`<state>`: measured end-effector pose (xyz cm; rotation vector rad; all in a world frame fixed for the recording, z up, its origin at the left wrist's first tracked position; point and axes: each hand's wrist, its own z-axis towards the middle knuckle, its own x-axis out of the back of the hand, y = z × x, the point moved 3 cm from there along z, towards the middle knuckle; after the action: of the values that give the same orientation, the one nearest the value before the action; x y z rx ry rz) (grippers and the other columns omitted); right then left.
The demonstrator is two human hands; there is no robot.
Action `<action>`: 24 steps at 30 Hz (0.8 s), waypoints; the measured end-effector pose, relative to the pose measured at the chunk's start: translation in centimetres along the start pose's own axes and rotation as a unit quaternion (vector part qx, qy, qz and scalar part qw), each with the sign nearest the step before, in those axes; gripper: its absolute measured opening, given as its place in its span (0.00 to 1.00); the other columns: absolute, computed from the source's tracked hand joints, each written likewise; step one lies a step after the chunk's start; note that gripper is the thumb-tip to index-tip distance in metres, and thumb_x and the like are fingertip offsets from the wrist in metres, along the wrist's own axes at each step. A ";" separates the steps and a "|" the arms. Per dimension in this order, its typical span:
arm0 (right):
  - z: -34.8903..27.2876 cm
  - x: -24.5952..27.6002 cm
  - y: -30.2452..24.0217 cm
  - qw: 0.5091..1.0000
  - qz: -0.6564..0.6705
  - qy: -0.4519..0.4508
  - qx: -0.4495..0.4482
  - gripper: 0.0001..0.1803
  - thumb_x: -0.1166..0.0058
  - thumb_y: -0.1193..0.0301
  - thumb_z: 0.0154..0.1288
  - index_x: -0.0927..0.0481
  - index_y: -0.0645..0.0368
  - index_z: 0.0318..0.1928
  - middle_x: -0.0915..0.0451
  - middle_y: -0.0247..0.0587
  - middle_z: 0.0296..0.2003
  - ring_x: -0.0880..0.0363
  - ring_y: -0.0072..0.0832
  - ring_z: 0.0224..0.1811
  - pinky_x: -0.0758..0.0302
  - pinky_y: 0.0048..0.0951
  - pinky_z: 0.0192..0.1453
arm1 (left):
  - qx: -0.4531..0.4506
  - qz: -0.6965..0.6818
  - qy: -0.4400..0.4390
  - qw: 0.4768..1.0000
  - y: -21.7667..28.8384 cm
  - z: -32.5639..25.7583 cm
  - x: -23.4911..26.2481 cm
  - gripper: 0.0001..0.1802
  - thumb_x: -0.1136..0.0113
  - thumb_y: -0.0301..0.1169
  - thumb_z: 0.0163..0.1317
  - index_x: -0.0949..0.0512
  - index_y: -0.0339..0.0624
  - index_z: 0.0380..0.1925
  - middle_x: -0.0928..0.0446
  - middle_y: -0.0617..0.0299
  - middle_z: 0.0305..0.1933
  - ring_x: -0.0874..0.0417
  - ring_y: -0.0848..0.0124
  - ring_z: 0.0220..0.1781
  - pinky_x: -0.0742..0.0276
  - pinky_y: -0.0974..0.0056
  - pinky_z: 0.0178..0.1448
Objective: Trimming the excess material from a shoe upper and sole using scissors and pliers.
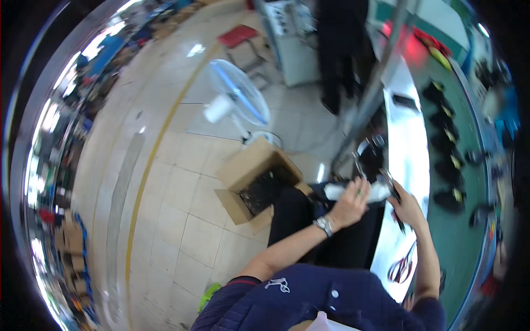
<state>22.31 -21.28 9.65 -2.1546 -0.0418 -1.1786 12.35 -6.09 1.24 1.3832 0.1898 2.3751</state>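
My left hand point(350, 205), with a watch on the wrist, is closed over a long white piece point(378, 193) above my lap. The piece shows on both sides of my fingers; its kind is too blurred to tell. In my right hand point(408, 211) is a hand tool with dark handles point(399, 223) and a metal tip, which looks like pliers. Its tip lies close to the right end of the white piece. Just beyond my hands is a dark, shiny round thing point(371, 153), partly hidden by the metal post.
A white metal ledge point(407, 149) borders a green belt point(469, 237) carrying several black items point(448, 165). Red-handled scissors point(401, 270) and a dark flat thing point(404, 101) lie on the ledge. An open cardboard box point(243, 171), a fan point(237, 94) and a red stool point(237, 36) stand left.
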 end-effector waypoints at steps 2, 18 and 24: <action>-0.5 0.2 -0.3 0.987 0.106 0.121 0.002 0.30 0.52 0.76 0.66 0.40 0.58 0.68 0.23 0.44 0.17 0.22 0.29 0.16 0.27 0.32 0.21 | 0.000 0.003 0.017 1.000 0.2 -0.3 -0.8 0.42 0.33 0.40 0.49 0.35 0.24 0.60 0.34 0.38 0.64 0.33 0.47 0.65 0.38 0.51 0.69; 2.1 -1.0 0.8 0.993 -0.089 0.037 0.073 0.33 0.51 0.72 0.67 0.46 0.57 0.70 0.21 0.53 0.20 0.20 0.44 0.19 0.24 0.42 0.30 | 0.026 0.013 0.006 1.000 -0.6 -0.1 -1.7 0.39 0.34 0.39 0.52 0.35 0.20 0.58 0.36 0.35 0.63 0.35 0.45 0.67 0.44 0.51 0.73; 0.4 -3.1 1.5 0.992 -0.016 0.114 0.052 0.32 0.53 0.73 0.69 0.47 0.59 0.71 0.22 0.45 0.18 0.20 0.33 0.18 0.25 0.35 0.24 | 0.043 0.014 -0.003 0.999 0.4 0.9 -1.8 0.38 0.32 0.39 0.50 0.33 0.23 0.55 0.34 0.39 0.62 0.36 0.49 0.69 0.44 0.53 0.73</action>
<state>21.26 -21.39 6.35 -1.9233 -0.0370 -1.4028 13.87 -7.20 0.36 1.4400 0.2764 2.4123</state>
